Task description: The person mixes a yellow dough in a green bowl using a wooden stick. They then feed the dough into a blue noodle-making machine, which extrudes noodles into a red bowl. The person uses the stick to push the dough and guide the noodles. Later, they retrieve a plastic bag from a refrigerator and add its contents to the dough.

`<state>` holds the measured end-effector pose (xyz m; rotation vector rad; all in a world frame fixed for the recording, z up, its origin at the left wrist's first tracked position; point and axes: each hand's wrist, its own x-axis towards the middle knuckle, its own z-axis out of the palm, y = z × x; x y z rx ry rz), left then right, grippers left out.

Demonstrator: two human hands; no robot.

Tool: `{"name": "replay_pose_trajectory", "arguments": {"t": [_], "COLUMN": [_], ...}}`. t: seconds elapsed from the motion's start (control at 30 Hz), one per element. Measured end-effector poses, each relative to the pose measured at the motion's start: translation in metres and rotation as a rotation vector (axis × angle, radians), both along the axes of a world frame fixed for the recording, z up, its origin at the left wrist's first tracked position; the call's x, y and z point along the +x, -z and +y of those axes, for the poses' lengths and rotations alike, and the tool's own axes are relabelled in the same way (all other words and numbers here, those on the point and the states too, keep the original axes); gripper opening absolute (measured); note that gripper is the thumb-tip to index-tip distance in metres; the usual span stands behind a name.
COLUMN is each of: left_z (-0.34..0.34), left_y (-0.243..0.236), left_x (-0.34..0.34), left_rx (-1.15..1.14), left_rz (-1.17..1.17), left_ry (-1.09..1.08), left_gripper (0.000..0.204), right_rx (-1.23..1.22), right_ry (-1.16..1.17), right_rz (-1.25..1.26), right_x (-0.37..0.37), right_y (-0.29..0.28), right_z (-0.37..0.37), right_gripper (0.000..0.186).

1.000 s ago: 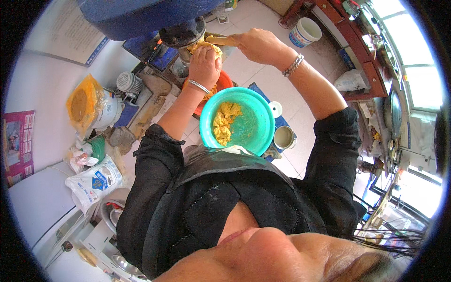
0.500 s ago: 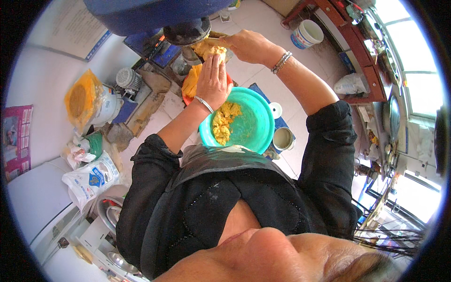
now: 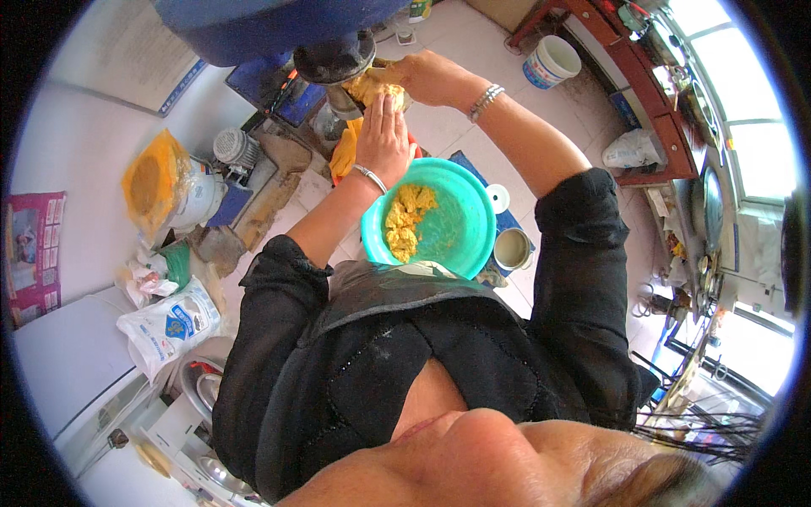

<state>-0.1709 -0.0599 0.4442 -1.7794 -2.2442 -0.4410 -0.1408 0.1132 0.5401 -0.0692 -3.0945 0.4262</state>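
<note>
Beneath the dark round head (image 3: 335, 59) of a blue machine (image 3: 279, 29) is a yellow, dough-like mass (image 3: 376, 88). My left hand (image 3: 386, 144) rests against its near side, with fingers stretched out and close together. At the mass's right side, my right hand (image 3: 432, 78) is closed with curled fingers. A brown, stick-like end shows by its fingertips, but what it grips is mostly hidden. Below my hands stands a green basin (image 3: 456, 224) with yellow lumps (image 3: 409, 221) along its left side. A red container, partly behind my left hand, bears more yellow material (image 3: 346, 149).
A mug-like container (image 3: 512, 249) and a white round piece (image 3: 498, 198) stand right of the basin. A white bucket (image 3: 552, 62) is on the floor at far right, near a red-brown table (image 3: 667, 139). To the left are a motor (image 3: 234, 145) and a white sack (image 3: 171, 328).
My right hand and forearm have shifted slightly left. My left hand stays against the yellow mass. The whole view has moved a little.
</note>
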Motion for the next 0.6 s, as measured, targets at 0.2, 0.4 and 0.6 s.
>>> {"name": "replay_pose_trajectory", "arguments": {"t": [0.2, 0.4, 0.6], "left_z": [0.002, 0.005, 0.009], "left_y": [-0.003, -0.003, -0.005], "left_x": [0.001, 0.003, 0.001], "left_rx": [-0.067, -0.087, -0.042], "left_rz": [0.054, 0.067, 0.032], "left_ry": [-0.019, -0.041, -0.018], "left_gripper": [0.076, 0.079, 0.076], "right_rx": [0.088, -0.642, -1.703], "right_ry": [0.140, 0.418, 0.745], "right_rz": [-0.086, -0.223, -0.096], "right_x": [0.020, 0.015, 0.047], "right_y": [-0.023, -0.015, 0.005], "right_z": [0.001, -0.006, -0.013], "right_gripper": [0.033, 0.028, 0.039]}}
